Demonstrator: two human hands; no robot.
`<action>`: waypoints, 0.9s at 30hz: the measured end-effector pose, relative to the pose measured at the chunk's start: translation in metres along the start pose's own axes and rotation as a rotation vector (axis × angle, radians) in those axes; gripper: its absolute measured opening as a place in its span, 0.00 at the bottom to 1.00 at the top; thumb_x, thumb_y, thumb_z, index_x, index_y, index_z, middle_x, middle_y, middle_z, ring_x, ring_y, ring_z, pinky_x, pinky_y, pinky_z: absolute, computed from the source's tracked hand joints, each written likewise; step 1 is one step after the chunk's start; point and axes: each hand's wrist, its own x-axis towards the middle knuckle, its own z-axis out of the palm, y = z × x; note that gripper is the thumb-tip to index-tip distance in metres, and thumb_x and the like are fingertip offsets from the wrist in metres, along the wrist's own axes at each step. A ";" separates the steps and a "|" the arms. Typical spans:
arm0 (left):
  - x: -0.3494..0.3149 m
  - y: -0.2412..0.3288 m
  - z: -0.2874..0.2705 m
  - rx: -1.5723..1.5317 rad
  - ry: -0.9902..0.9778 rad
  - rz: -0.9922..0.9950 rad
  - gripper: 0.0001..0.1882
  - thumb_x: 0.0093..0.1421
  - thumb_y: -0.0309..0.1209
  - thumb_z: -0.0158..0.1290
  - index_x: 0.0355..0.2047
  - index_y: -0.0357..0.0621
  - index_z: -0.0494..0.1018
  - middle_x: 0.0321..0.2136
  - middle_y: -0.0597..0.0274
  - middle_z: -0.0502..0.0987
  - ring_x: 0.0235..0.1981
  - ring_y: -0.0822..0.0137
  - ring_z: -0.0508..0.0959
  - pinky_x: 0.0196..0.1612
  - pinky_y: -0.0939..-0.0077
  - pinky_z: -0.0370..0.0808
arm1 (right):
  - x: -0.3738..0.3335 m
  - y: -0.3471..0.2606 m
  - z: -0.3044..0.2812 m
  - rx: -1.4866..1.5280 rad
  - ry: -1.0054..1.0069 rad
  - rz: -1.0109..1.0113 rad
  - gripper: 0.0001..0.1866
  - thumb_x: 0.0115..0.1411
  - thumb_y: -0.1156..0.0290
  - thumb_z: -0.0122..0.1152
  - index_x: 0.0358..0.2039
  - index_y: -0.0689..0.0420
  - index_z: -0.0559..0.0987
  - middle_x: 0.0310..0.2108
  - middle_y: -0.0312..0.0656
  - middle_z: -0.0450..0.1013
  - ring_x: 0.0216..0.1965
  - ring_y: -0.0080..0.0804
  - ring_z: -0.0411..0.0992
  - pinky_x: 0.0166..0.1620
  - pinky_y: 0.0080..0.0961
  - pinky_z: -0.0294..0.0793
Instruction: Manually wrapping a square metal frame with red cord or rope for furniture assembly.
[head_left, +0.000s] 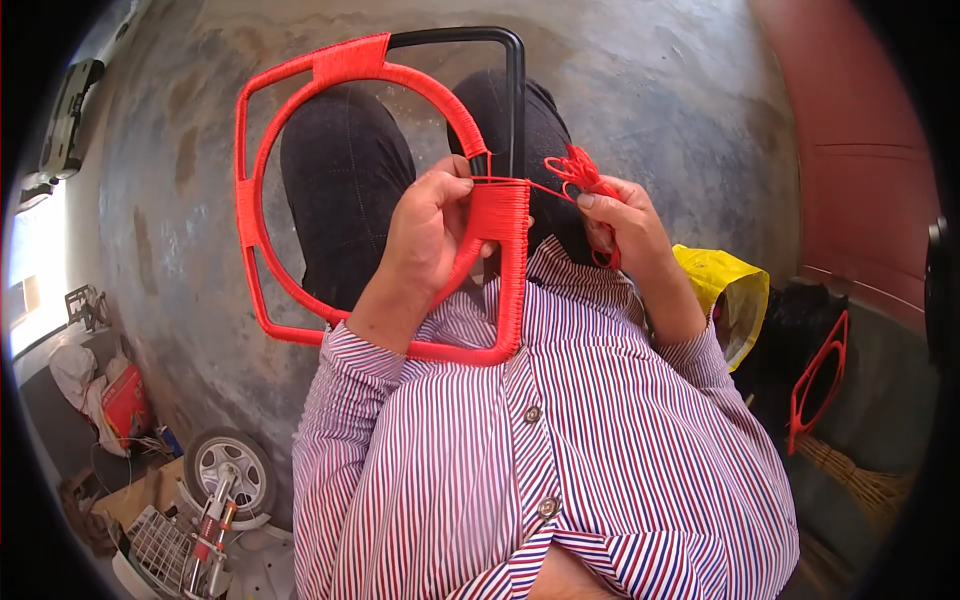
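Across my lap leans a squarish frame (510, 290) with a ring inside it, most of both wound in red cord. Its top right corner shows bare black tubing (515, 90). My left hand (430, 215) grips the frame and ring where they meet on the right side, thumb on top pressing a strand of cord against the winding. A bundle of loose red cord (585, 180) is bunched in my right hand (625, 220), just right of the frame. A length of cord runs taut from that bundle to the top edge of the wrapped part.
A yellow bag (715, 275) stands open by my right arm. Beyond it lie a black bag, another red frame (820, 380) and a straw broom (850, 475). At lower left are a small wheel (230, 470) with its fork and a wire basket (160, 545).
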 end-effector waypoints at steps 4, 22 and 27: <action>-0.001 0.002 0.008 0.005 0.036 0.014 0.14 0.58 0.30 0.37 0.42 0.37 0.66 0.35 0.47 0.79 0.33 0.47 0.83 0.15 0.76 0.75 | 0.002 0.000 0.001 -0.009 -0.001 -0.017 0.08 0.63 0.67 0.57 0.35 0.59 0.76 0.16 0.26 0.62 0.15 0.12 0.57 0.18 0.14 0.54; -0.003 -0.005 0.003 0.028 0.025 0.010 0.13 0.59 0.29 0.39 0.40 0.37 0.67 0.35 0.46 0.79 0.32 0.46 0.83 0.13 0.77 0.71 | -0.007 0.001 -0.002 -0.101 -0.002 -0.030 0.06 0.62 0.70 0.57 0.31 0.58 0.75 0.15 0.26 0.61 0.14 0.12 0.56 0.18 0.14 0.54; -0.004 -0.001 0.012 0.011 0.048 0.004 0.14 0.59 0.29 0.40 0.42 0.36 0.67 0.34 0.47 0.79 0.31 0.48 0.83 0.14 0.78 0.71 | -0.007 -0.007 -0.004 -0.111 0.118 0.009 0.07 0.63 0.68 0.56 0.31 0.57 0.74 0.15 0.27 0.61 0.14 0.13 0.56 0.18 0.14 0.54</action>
